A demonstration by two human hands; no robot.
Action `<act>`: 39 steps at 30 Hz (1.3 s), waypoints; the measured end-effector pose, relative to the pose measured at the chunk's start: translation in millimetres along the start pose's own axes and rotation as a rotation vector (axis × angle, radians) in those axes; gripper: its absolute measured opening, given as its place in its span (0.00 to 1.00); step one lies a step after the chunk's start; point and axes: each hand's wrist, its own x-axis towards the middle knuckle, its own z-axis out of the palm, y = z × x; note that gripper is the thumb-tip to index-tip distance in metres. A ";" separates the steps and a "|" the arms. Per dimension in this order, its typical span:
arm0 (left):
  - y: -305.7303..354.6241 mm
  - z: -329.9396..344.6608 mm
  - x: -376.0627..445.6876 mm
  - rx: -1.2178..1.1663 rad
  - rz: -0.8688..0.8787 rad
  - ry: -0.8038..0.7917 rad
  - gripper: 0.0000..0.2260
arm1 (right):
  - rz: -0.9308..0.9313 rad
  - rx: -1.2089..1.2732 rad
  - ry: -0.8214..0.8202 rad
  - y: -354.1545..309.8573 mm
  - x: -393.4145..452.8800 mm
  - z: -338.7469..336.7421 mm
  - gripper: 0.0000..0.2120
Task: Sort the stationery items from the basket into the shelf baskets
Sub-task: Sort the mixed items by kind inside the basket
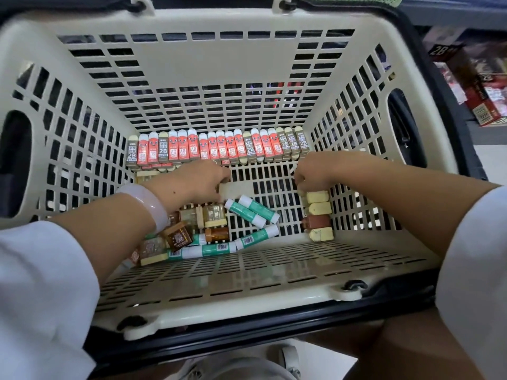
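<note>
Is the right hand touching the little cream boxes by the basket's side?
Touching: the head view shows the right hand resting its curled fingers on the top cream box.

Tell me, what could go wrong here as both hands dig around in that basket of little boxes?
The neat row of red and olive boxes stands on end against the far wall; the left hand works right beside it and could topple some. The right hand curls over a stack of cream boxes, which may slide apart if its grip is loose. The green glue sticks lie loose and could roll.
</note>
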 end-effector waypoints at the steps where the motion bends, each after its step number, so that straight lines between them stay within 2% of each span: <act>1: -0.4 0.8 0.4 -0.002 -0.009 -0.013 0.13 | -0.005 -0.013 0.001 -1.6 -0.7 -0.3 0.15; 4: -0.3 3.4 1.5 0.027 -0.048 -0.048 0.14 | -0.058 -0.030 0.073 -7.1 -1.6 0.3 0.18; 7: -1.3 0.3 0.7 -0.023 -0.066 -0.046 0.09 | -0.164 0.152 0.218 -14.8 -0.1 -2.8 0.18; 10: 3.3 -16.8 -0.6 -0.347 -0.049 0.150 0.07 | -0.258 0.479 0.262 -25.0 -0.7 -7.7 0.22; 13: 18.7 -30.1 -1.9 -0.675 0.014 0.299 0.15 | -0.336 0.743 0.324 -30.8 -2.9 -10.0 0.24; 15: 27.4 -30.1 -3.3 -0.760 0.043 0.292 0.18 | -0.360 0.758 0.351 -29.4 -3.4 -11.4 0.23; 17: 28.3 -26.3 -3.3 -0.810 0.045 0.224 0.20 | -0.340 0.620 0.360 -26.3 -4.0 -12.1 0.22; 19: 21.2 -21.9 -3.1 -0.714 0.007 0.135 0.18 | -0.310 0.360 0.315 -23.6 -4.7 -10.0 0.20; 21: 11.8 -16.0 -4.6 -0.409 0.005 0.021 0.11 | -0.293 0.149 0.183 -22.4 -5.5 -3.0 0.18; 23: 5.7 -4.8 -7.6 -0.172 0.029 -0.158 0.06 | -0.290 -0.019 0.061 -24.4 -4.9 7.1 0.16; 25: 3.1 5.7 -10.0 -0.053 0.017 -0.296 0.07 | -0.311 -0.147 0.000 -29.6 -3.5 16.3 0.15; 27: 3.3 11.7 -10.6 -0.016 0.002 -0.347 0.12 | -0.353 -0.195 -0.070 -35.6 -2.3 23.4 0.16; 30: 4.3 17.3 -7.3 0.005 -0.008 -0.352 0.14 | -0.390 -0.181 -0.191 -40.3 -2.7 26.9 0.14; 33: 4.8 19.2 -6.6 0.012 -0.021 -0.353 0.14 | -0.379 -0.140 -0.199 -40.5 -4.9 20.9 0.14; 36: 1.7 9.2 -9.5 -0.082 -0.028 -0.325 0.12 | -0.360 0.074 0.026 -40.4 -3.0 12.3 0.13; 38: -2.3 -5.4 -10.9 -0.158 -0.043 -0.257 0.09 | -0.314 0.337 0.170 -41.2 -1.5 6.1 0.13; 39: -3.3 -13.7 -11.9 -0.225 -0.052 -0.202 0.08 | -0.296 0.494 0.188 -41.6 -1.2 3.7 0.15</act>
